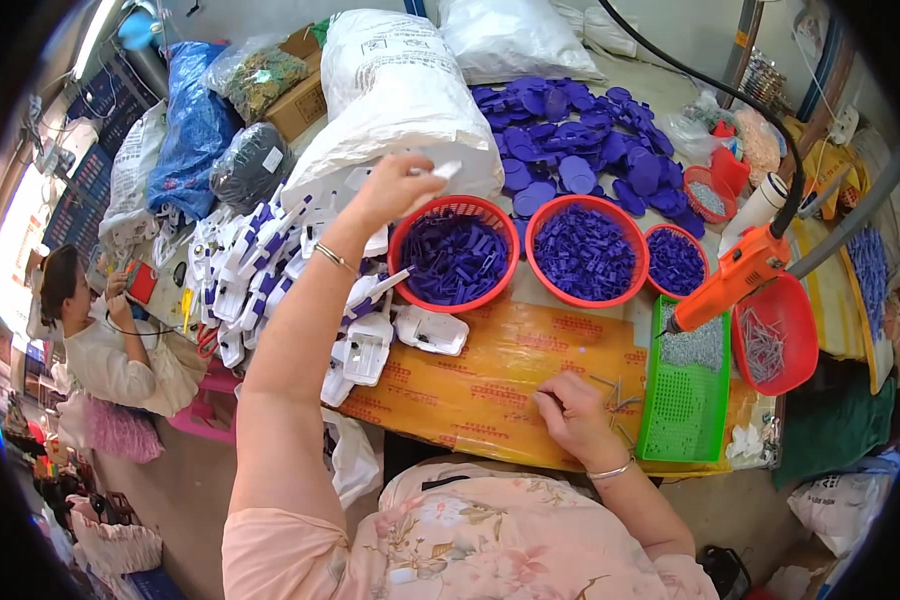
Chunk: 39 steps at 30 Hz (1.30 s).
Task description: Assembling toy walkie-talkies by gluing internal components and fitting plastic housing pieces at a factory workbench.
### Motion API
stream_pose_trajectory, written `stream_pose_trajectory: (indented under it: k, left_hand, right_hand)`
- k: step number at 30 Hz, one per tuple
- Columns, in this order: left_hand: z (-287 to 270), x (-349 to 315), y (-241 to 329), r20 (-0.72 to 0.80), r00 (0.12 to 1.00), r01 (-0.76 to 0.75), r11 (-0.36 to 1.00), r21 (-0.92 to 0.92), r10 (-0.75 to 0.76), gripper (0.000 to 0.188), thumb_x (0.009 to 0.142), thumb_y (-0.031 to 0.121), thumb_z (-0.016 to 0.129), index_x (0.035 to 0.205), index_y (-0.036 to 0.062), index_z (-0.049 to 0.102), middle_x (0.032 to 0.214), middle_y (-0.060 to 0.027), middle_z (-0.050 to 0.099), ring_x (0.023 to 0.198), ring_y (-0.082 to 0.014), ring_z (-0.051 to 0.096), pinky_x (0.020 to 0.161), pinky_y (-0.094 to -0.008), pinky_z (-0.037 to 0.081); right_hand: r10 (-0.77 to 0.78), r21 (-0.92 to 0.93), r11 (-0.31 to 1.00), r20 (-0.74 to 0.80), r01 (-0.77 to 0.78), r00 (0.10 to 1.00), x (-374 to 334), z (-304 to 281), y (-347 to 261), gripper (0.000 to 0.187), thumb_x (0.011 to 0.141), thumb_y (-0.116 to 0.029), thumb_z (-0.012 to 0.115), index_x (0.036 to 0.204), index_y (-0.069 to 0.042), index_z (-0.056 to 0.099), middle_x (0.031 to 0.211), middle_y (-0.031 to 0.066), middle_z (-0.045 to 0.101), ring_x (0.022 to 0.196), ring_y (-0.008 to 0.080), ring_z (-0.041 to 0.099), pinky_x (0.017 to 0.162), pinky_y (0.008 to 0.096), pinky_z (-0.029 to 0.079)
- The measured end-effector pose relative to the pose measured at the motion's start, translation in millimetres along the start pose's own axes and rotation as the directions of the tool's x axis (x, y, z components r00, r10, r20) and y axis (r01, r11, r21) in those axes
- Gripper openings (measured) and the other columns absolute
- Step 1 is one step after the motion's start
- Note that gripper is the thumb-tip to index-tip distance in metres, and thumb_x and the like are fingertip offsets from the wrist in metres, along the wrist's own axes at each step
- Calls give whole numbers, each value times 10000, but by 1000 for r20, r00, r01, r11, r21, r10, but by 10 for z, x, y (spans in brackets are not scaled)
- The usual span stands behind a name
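My left hand is stretched out over the pile of white and purple plastic assemblies, pinching a small white plastic part near a big white sack. My right hand rests on the yellow-taped tabletop, fingers closed on small metal pins beside a green basket. In front stand three red baskets of small purple parts.
An orange powered screwdriver hangs on a cable over the green basket. A red bowl of screws sits at the right. Flat purple discs are heaped behind. Another person sits at the table's left end.
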<state>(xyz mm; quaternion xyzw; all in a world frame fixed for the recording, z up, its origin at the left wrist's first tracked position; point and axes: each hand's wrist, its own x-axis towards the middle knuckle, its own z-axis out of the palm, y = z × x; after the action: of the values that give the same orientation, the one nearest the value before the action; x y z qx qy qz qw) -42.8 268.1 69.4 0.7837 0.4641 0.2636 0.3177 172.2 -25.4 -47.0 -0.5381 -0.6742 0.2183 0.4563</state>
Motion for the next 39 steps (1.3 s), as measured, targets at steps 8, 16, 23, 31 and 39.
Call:
stream_pose_trajectory:
  k: [8, 16, 23, 31, 39]
  left_hand:
    - [-231, -212, 628, 21, 999, -37, 936, -350, 48, 384, 827, 150, 614, 1154, -49, 578, 925, -98, 644, 764, -121, 614, 689, -214, 476]
    - [-109, -1042, 1292, 204, 948, -7, 658, -753, 243, 420, 853, 184, 569, 1174, -85, 544, 984, -163, 640, 830, -194, 649, 775, -274, 515]
    - [714, -1684, 1055, 420, 892, 305, 459, -834, 170, 579, 920, 404, 423, 1257, -65, 460, 1064, -183, 627, 922, -274, 656, 793, -353, 529]
    - [1477, -2200, 215, 591, 806, 576, -190, -795, -34, 555, 971, 405, 314, 1292, -34, 426, 1143, -256, 571, 982, -403, 612, 831, -487, 533]
    - [1438, -2313, 180, 495, 857, 515, 263, -816, -143, 366, 940, 184, 433, 1222, -47, 455, 994, -172, 618, 786, -289, 659, 645, -361, 562]
  right_hand:
    - [-16, 24, 1000, -26, 17, 1000, -32, -21, 16, 46, 776, -16, 641, 803, -9, 605, 743, 142, 577, 671, 294, 587, 590, 343, 469]
    - [144, 244, 962, -78, -121, 986, -102, 2, 49, 113, 820, -35, 625, 928, -11, 600, 816, 78, 606, 722, 179, 591, 643, 276, 470]
    - [367, 719, 627, 65, -298, 928, -27, -246, -53, 542, 938, -433, 485, 1274, -13, 428, 1102, 70, 556, 900, 114, 548, 767, 247, 456]
    - [476, 410, 820, -102, -399, 873, -333, -431, 8, 383, 839, -167, 658, 1141, 28, 527, 1012, 104, 567, 849, 179, 552, 746, 279, 466]
    - [145, -418, 896, -45, -151, 988, -346, -693, -302, 232, 757, -45, 621, 984, -10, 587, 907, 141, 564, 840, 321, 528, 740, 405, 437]
